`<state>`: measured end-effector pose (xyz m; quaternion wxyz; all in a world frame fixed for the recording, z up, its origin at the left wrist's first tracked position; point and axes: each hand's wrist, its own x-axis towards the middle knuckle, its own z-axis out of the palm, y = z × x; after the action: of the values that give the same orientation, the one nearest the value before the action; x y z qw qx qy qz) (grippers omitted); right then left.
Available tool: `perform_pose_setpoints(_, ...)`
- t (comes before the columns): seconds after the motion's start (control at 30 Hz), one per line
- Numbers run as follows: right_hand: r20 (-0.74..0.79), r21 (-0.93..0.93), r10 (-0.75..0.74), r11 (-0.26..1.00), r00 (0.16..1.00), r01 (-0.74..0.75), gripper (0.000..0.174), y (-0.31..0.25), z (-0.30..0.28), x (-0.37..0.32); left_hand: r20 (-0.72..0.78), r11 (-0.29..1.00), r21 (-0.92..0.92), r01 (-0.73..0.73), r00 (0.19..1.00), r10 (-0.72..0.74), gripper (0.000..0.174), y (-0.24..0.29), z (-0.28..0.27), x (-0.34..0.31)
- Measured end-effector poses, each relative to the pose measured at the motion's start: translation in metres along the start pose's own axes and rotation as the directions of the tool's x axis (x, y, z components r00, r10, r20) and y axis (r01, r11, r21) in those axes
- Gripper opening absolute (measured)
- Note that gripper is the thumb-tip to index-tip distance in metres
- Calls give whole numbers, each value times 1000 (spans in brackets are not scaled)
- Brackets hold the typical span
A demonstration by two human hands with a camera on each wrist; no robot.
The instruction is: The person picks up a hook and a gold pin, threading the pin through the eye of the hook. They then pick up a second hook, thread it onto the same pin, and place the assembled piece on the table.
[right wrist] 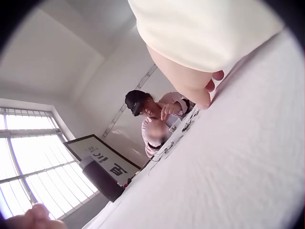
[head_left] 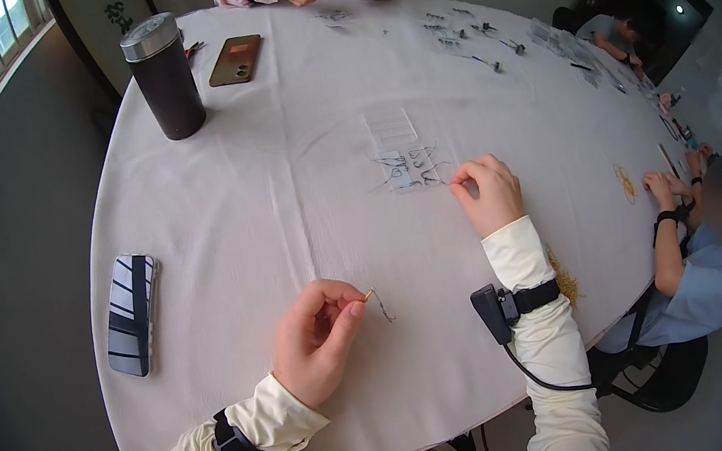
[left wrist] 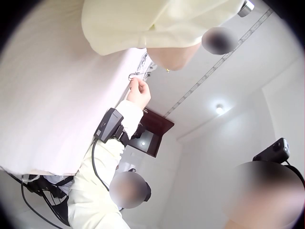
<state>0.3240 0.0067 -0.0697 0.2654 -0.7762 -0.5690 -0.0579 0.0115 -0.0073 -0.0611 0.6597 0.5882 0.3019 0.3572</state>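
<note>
Between thumb and forefinger, my left hand [head_left: 315, 340] pinches a small gold-coloured piece [head_left: 369, 295]. A short, thin dark strand [head_left: 384, 307] hangs from it over the white cloth. Farther forward, my right hand [head_left: 491, 194] has thumb and forefinger together at the near right corner of a clear compartment box [head_left: 403, 188]. They pinch a thin dark wire piece [left wrist: 134, 75], seen at the fingertips in the left wrist view. Several thin wire pieces [head_left: 420, 158] lie in the box. In the right wrist view, the curled fingers [right wrist: 206, 99] are low against the tablecloth.
A clear lid [head_left: 391, 128] lies behind the box. A phone [head_left: 132, 313] lies at left; a dark tumbler [head_left: 165, 81] and another phone [head_left: 236, 60] stand farther back. Gold strands [head_left: 565, 277] lie beside my right forearm. Other people sit across and at right, near small parts [head_left: 447, 27].
</note>
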Motion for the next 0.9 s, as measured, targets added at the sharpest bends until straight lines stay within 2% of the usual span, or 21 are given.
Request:
perform_pose_setpoints(0.07,-18,-63,-35,997,999,33,8,-2,-2,0,6,1000,-20,1,1000,-1,5,-3,-1,3)
perform_pose_setpoints(0.13,-203,-85,-101,993,974,85,8,-8,-6,-2,8,999,-38,13,1000,-13,6,-4,-3,7)
perform_pose_setpoints(0.27,-146,-148,-165,979,975,144,8,-29,-33,-17,8,999,-33,23,1000,-23,6,-2,-1,6)
perform_pose_setpoints(0.33,-8,-137,-198,971,980,195,8,-47,-42,-38,11,997,-57,49,999,-48,6,-2,0,5)
perform_pose_setpoints(0.37,-1,-140,-196,971,981,194,8,-55,-48,-49,21,996,-75,53,998,-52,6,-3,-1,5)
perform_pose_setpoints(0.4,229,6,-170,985,959,173,9,-63,-53,-57,34,993,-97,62,998,-59,6,-6,-1,8)
perform_pose_setpoints(0.43,442,147,-168,983,881,114,10,-69,-60,-63,38,992,-103,68,997,-65,6,-6,-1,8)
perform_pose_setpoints(0.47,448,143,-162,984,879,109,10,-72,-70,-65,29,994,-96,43,999,-40,6,-4,0,8)
perform_pose_setpoints(0.53,495,293,-125,956,860,-30,8,-74,-84,-66,20,995,-93,30,999,-29,6,-3,1,6)
perform_pose_setpoints(0.57,501,292,-122,956,857,-35,8,-69,-83,-64,20,995,-90,36,999,-34,6,-2,1,6)
perform_pose_setpoints(0.6,367,290,-258,945,894,153,8,-62,-81,-61,20,995,-86,42,999,-41,6,-2,1,5)
perform_pose_setpoints(0.63,227,259,-397,905,889,337,9,-56,-78,-59,22,995,-88,47,999,-46,6,-2,0,4)
perform_pose_setpoints(0.67,214,242,-451,884,867,400,13,-53,-77,-58,26,995,-83,55,998,-53,6,-1,0,4)
perform_pose_setpoints(0.8,235,199,-382,919,894,340,15,-43,-73,-57,20,998,-42,38,999,-37,5,1,0,3)
perform_pose_setpoints(0.9,226,100,-301,953,927,285,16,-38,-72,-60,26,998,-34,44,999,-43,5,6,0,2)
